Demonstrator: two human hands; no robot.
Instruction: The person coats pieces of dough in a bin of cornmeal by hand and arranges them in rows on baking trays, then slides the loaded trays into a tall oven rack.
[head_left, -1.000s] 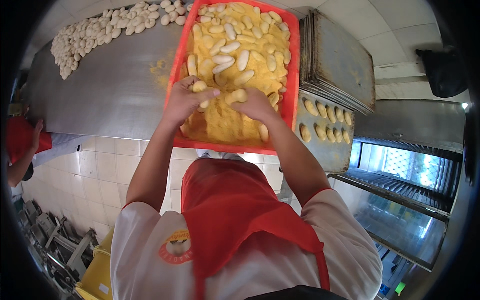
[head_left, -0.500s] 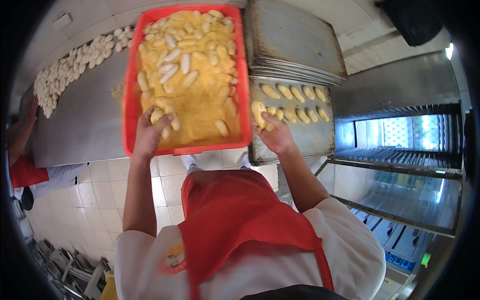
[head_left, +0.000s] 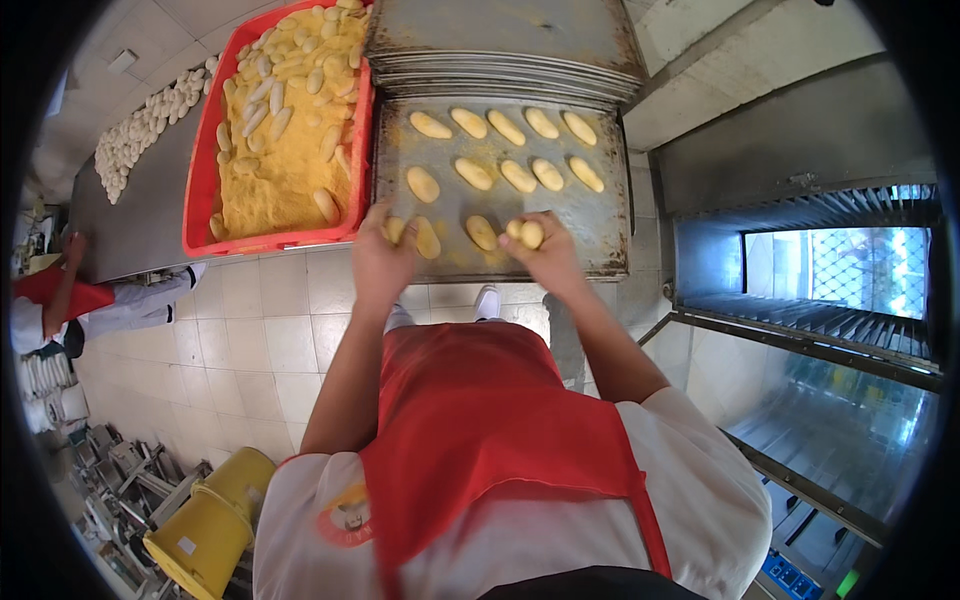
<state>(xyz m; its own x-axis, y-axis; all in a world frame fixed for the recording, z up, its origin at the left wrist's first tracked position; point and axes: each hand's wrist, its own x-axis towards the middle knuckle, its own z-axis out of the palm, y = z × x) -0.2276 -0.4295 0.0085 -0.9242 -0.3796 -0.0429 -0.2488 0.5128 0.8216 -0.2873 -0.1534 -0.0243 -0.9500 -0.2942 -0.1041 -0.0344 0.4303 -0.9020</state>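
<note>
Over the near part of a metal baking tray (head_left: 600, 235), both my hands hold oblong dough pieces coated in yellow crumbs. My left hand (head_left: 384, 255), at the tray's near left corner, is closed round a dough piece (head_left: 395, 229); another piece (head_left: 428, 239) lies just beside its fingers. My right hand (head_left: 548, 255) grips a couple of dough pieces (head_left: 527, 234), their ends showing between thumb and fingers. Left of that hand, a coated piece (head_left: 481, 233) rests on the tray. Farther back, several more coated pieces (head_left: 518, 176) lie slanted in two rows.
A red tub (head_left: 368, 150) of yellow crumbs and dough pieces stands left of the tray. Behind is a stack of trays (head_left: 500, 75). White dough pieces (head_left: 150, 125) lie on the steel table (head_left: 130, 225) at far left, near another person (head_left: 75, 300). A slotted metal rack (head_left: 810, 330) stands right.
My view has turned to the right, and both hands have come over the tray. My left hand has left the red tub. More coated pieces lie on the tray's near left part.
</note>
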